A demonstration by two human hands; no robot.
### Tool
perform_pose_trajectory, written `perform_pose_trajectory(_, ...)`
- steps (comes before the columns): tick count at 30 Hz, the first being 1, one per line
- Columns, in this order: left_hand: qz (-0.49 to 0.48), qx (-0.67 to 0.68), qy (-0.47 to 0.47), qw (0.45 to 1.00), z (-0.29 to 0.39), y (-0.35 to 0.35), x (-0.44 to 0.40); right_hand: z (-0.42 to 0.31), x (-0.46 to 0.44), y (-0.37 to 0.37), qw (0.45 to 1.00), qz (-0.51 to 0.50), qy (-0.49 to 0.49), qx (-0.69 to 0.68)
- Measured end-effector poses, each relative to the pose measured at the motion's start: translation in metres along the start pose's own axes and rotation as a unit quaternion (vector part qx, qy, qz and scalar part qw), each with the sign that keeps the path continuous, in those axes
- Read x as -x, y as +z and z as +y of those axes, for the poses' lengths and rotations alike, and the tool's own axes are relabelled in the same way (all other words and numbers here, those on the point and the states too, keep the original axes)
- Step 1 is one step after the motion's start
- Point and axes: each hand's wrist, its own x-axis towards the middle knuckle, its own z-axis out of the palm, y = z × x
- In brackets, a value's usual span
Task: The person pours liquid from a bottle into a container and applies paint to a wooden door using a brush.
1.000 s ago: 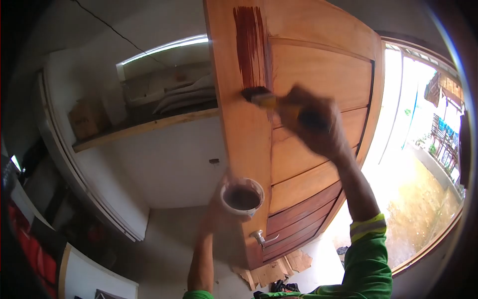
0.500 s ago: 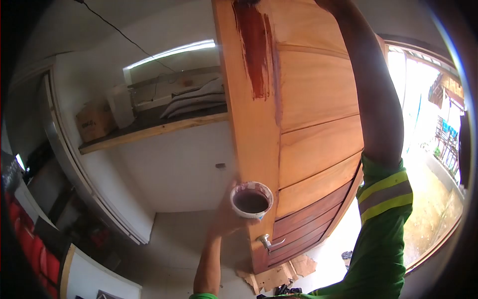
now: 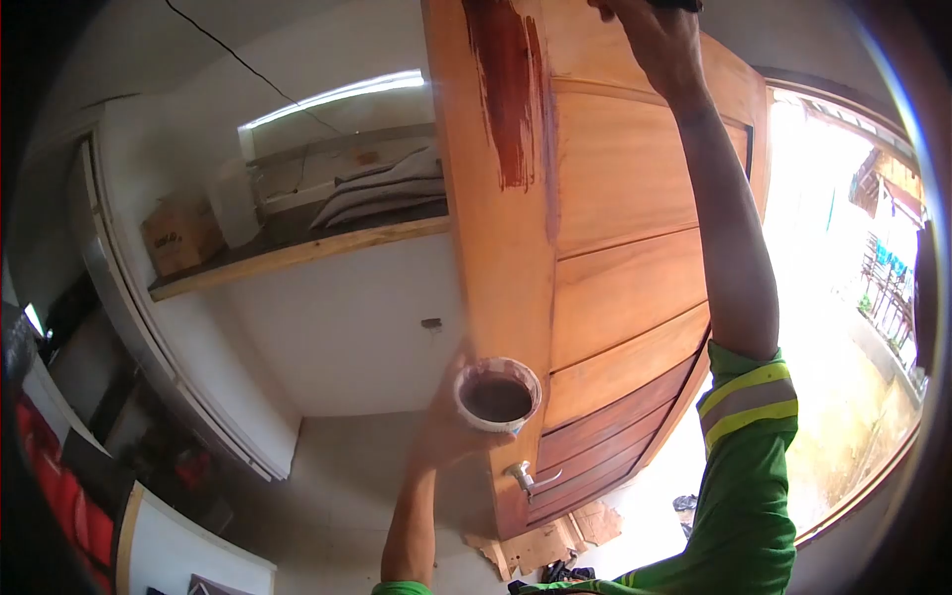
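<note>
My left hand (image 3: 451, 431) is wrapped round a white tub (image 3: 498, 395) of dark liquid, upright in front of the door's edge. High at the top of the view, my right hand (image 3: 659, 40) is closed on the brush, whose dark handle (image 3: 676, 4) shows only in part; its bristles cannot be seen. Behind both hands stands a light-wood panelled door (image 3: 506, 258). A wet reddish-brown streak (image 3: 513, 94) runs down its upper left part. The lower panels (image 3: 605, 436) are dark red-brown, and a metal handle (image 3: 526, 476) sits beside them.
On the left a wooden shelf (image 3: 317, 250) holds a cardboard box (image 3: 181, 234) and folded grey cloth (image 3: 387, 190). Cardboard pieces (image 3: 555, 540) lie on the floor under the door. A bright doorway opens at the right.
My right hand has risen from the streak's lower end to the top and shifted right. The streak now reaches lower on the door. The tub has moved slightly right since the first frame.
</note>
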Motion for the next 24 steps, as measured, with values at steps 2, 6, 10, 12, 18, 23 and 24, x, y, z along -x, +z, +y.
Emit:
perform_pose_trajectory(2,0.002,-0.023,0.002,1.000,0.003,0.001,0.000,-0.007,-0.006,0.012,0.998,-0.038,-0.041,-0.034)
perform_pose_trajectory(6,0.006,-0.029,0.030,0.999,-0.011,-0.003,-0.001,0.018,-0.027,0.015,0.996,-0.006,0.023,-0.085)
perform_pose_trajectory(10,0.013,-0.038,-0.007,0.999,0.006,0.005,0.001,0.038,-0.033,-0.006,0.990,0.077,0.079,-0.086)
perform_pose_trajectory(12,0.006,-0.021,-0.006,1.000,0.004,0.004,-0.001,0.051,-0.042,-0.004,0.982,0.040,0.077,-0.171)
perform_pose_trajectory(18,0.000,0.037,-0.043,0.998,0.029,0.008,-0.012,0.049,-0.035,0.009,0.973,0.026,0.087,-0.213)
perform_pose_trajectory(23,0.018,0.039,0.002,0.999,0.053,0.018,-0.019,0.095,-0.038,-0.056,0.981,0.041,0.121,-0.144)
perform_pose_trajectory(24,0.030,0.043,0.006,0.999,0.046,0.017,-0.017,0.102,-0.042,-0.062,0.983,0.033,0.122,-0.132)
